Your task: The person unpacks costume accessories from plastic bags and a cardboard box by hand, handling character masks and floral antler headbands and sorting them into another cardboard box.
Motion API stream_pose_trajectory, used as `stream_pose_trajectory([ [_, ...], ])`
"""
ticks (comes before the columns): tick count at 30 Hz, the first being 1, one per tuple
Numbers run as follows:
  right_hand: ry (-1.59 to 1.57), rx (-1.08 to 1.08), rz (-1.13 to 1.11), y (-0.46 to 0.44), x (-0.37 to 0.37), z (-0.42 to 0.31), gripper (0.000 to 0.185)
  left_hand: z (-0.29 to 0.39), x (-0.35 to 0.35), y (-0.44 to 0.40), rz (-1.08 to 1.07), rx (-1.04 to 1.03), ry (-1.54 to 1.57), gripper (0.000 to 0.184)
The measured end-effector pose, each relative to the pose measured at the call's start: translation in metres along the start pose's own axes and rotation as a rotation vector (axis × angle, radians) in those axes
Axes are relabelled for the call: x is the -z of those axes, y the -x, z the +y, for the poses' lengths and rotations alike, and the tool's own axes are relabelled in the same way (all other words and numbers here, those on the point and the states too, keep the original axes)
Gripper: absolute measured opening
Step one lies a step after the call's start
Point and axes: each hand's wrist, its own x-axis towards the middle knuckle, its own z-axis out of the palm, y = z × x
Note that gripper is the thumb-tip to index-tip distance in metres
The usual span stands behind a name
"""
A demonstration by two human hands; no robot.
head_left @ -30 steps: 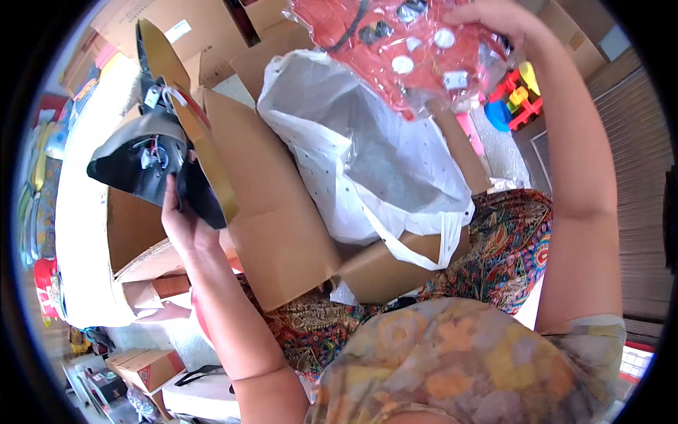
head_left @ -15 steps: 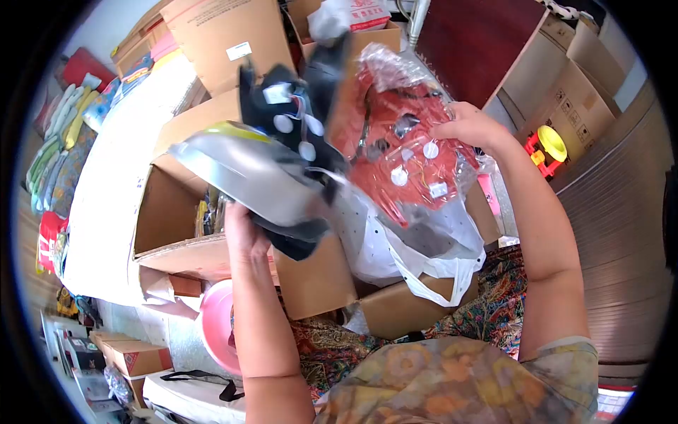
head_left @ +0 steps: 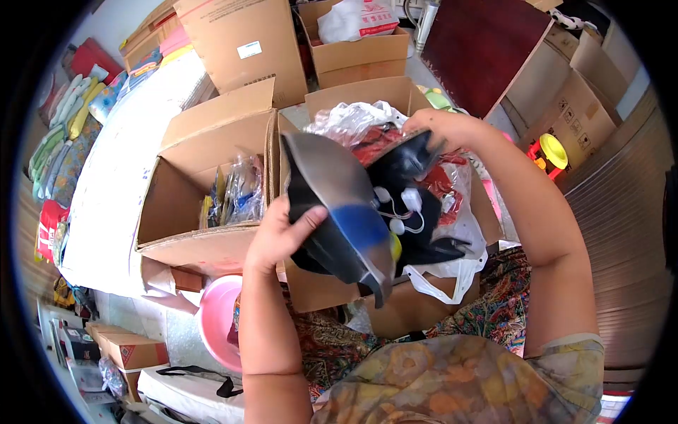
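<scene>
A floppy black piece with a silver, blue and yellow outer side (head_left: 332, 173) hangs in front of me over a carton; its exact kind is unclear. White round discs and a white connector on thin wires (head_left: 409, 201) show on its black inner side. My left hand (head_left: 282, 233) is closed on its left edge, thumb on top. At its upper right edge, my right hand (head_left: 441, 128) has its fingers curled round the black part, fingertips partly hidden. Beneath it, red pieces in clear plastic (head_left: 452, 187) lie in a white plastic bag (head_left: 462, 265) inside the open carton (head_left: 395, 88).
To the left stands another open cardboard box (head_left: 166, 205) with several packets in clear wrap (head_left: 240, 191). A pink basin (head_left: 220, 321) is on the floor. Behind are a box with a white bag (head_left: 364, 71) and a dark red board (head_left: 480, 53). A yellow and red toy (head_left: 551, 152) sits right.
My right hand has let go of the red plastic-wrapped piece, which now lies lower in the bag, and holds the black piece. My left hand has brought that piece rightward and turned it.
</scene>
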Motion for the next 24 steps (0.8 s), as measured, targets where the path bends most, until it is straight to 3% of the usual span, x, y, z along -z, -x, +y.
stream_pose_trajectory([
  [1, 0.092, -0.18, -0.246, -0.016, 0.002, -0.013, 0.041, 0.007, -0.005, 0.001, -0.063, -0.001, -0.011, 0.015],
  [2, -0.09, -0.485, -0.231, -0.013, 0.002, -0.035, 0.041, 0.006, -0.007, 0.001, -0.135, -0.052, -0.084, 0.014],
  [4, -0.033, -0.386, -0.307, -0.018, -0.005, -0.036, 0.039, 0.005, -0.016, -0.005, -0.161, -0.382, -0.275, 0.017],
  [5, -0.044, -0.381, -0.344, -0.019, -0.008, -0.039, 0.037, 0.007, -0.018, -0.007, -0.199, -0.423, -0.317, 0.019],
  [12, 0.003, -0.28, -0.43, -0.021, -0.03, -0.059, 0.032, 0.012, -0.048, -0.004, -0.229, -0.406, -0.506, 0.016],
  [19, -0.062, -0.286, -0.53, -0.01, -0.027, -0.065, 0.035, 0.002, -0.053, -0.001, -0.187, -0.433, -0.49, 0.025],
  [24, -0.106, -0.256, -0.599, -0.011, -0.023, -0.069, 0.037, 0.012, -0.051, 0.001, -0.165, -0.377, -0.48, 0.018],
])
